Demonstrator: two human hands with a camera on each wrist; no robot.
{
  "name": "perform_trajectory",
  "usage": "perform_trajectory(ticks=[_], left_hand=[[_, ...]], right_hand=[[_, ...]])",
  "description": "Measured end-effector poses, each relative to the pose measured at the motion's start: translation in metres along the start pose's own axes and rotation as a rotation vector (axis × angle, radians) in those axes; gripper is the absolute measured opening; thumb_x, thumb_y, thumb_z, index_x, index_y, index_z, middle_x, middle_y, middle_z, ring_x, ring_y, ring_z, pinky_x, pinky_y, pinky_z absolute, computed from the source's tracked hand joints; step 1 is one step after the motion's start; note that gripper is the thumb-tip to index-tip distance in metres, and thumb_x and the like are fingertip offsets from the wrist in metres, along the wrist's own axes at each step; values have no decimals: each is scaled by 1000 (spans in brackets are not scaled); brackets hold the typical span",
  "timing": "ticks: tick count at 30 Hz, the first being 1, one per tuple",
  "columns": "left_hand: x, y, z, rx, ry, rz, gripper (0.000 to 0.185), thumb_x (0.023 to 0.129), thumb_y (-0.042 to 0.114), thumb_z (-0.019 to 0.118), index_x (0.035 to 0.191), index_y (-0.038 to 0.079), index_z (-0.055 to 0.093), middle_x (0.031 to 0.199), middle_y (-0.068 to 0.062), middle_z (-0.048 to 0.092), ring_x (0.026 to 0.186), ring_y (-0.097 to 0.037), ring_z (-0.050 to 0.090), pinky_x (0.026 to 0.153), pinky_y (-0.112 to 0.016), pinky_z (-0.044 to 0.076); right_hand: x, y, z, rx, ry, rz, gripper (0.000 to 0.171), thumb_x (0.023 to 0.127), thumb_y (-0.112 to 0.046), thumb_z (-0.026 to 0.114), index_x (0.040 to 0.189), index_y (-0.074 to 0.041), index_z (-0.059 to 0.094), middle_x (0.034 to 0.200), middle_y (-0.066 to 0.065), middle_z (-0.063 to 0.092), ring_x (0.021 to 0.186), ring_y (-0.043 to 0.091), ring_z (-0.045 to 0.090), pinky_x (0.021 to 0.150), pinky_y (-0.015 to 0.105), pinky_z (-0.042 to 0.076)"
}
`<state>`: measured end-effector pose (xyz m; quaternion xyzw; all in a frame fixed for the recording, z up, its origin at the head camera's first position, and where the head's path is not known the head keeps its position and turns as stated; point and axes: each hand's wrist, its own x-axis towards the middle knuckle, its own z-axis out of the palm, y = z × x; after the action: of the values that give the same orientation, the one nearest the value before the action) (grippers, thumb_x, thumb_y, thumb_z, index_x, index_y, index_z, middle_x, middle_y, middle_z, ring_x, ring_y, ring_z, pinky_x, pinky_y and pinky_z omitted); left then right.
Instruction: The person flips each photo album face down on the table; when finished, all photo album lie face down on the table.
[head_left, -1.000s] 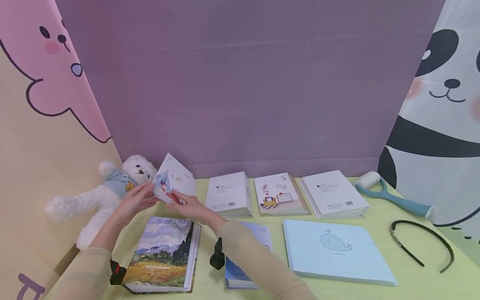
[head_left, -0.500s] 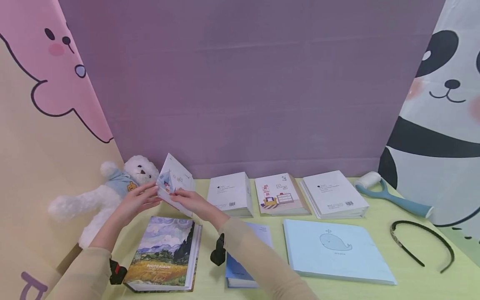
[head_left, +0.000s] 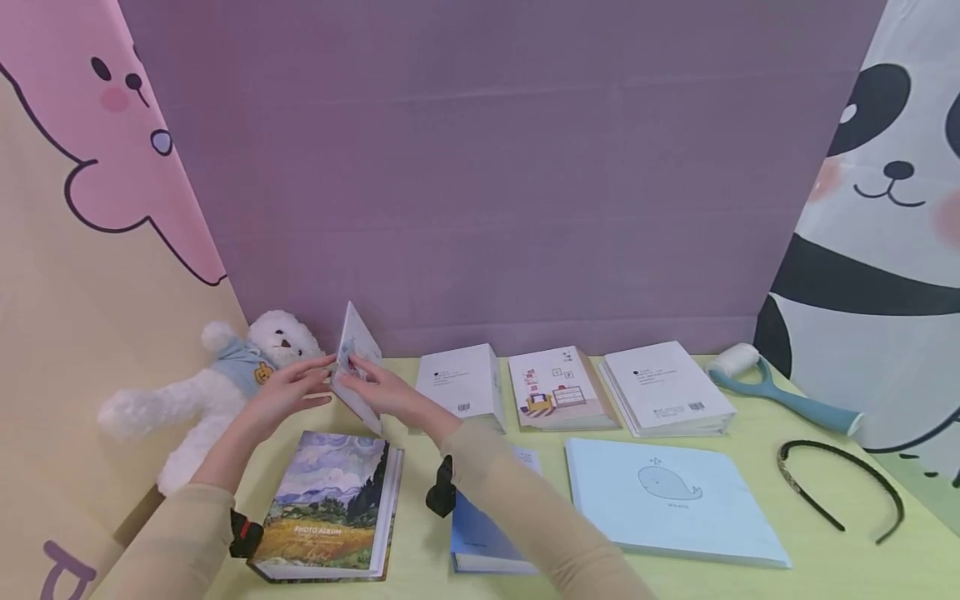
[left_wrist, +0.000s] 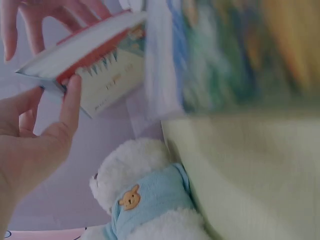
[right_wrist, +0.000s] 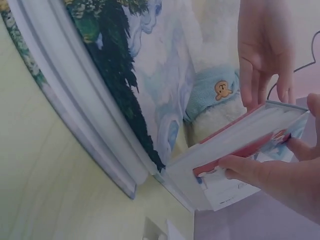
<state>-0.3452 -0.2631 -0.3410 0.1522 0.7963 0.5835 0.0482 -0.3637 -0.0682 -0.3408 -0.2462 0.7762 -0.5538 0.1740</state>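
A small white photo album (head_left: 362, 337) with an illustrated cover and a red-edged page block stands tilted on edge at the back left. My right hand (head_left: 378, 387) grips it, with fingertips on the cover in the right wrist view. My left hand (head_left: 288, 392) reaches in from the left, its fairly straight fingers touching the album's edge; in the left wrist view its fingertips are at the bluish corner. Just in front lies a thick album (head_left: 322, 508) with a painted landscape cover marked PHOTO ALBUM. A white teddy bear (head_left: 247, 367) in a blue shirt reclines at the left.
Three white albums, including one with a furniture drawing (head_left: 558, 387), line the back. A blue album (head_left: 487, 533) lies partly under the right sleeve. Right of it are a light-blue whale album (head_left: 671, 500), a lint roller (head_left: 787, 396) and a dark headband (head_left: 843, 458).
The small album has turned between the hands, from its cover facing the camera to nearly edge-on. Both hands have moved slightly right; the other things stay put.
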Motion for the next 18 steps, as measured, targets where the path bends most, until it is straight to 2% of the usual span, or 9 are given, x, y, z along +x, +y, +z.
perform_trajectory(ticks=[4, 8, 10, 14, 18], left_hand=[[3, 0, 4, 4, -21, -10, 45, 95, 23, 38, 136, 7, 30, 137, -20, 30, 119, -35, 38, 92, -44, 41], [4, 0, 6, 22, -59, -11, 46, 94, 21, 39, 137, 8, 29, 140, -18, 26, 124, -37, 31, 92, -45, 40], [4, 1, 8, 36, -60, -8, 47, 93, 22, 41, 137, 9, 29, 141, -18, 25, 125, -36, 30, 92, -46, 40], [7, 2, 13, 69, -50, -23, 53, 93, 24, 42, 139, 9, 21, 142, -18, 21, 125, -37, 30, 93, -46, 39], [10, 3, 19, 70, -43, -40, 59, 93, 24, 41, 140, 4, 11, 142, -21, 19, 124, -37, 31, 93, -44, 40]], right_hand=[[2, 0, -6, 46, 32, 13, 54, 88, -49, 41, 133, -20, 36, 123, 3, 48, 104, 20, 50, 86, 42, 44], [2, 1, -12, 41, 44, 8, 48, 89, -46, 41, 123, -13, 45, 114, 2, 50, 95, 18, 50, 87, 43, 43], [3, 1, -13, 52, 56, 10, 47, 89, -45, 42, 122, -11, 45, 115, 4, 49, 97, 19, 49, 87, 44, 44], [2, 0, -14, 61, 142, 62, 52, 87, -45, 46, 125, -10, 43, 121, 8, 47, 105, 24, 50, 86, 46, 44], [-1, 2, -17, 74, 190, 108, 58, 87, -44, 46, 132, -10, 33, 131, 11, 41, 114, 30, 46, 88, 47, 43]])
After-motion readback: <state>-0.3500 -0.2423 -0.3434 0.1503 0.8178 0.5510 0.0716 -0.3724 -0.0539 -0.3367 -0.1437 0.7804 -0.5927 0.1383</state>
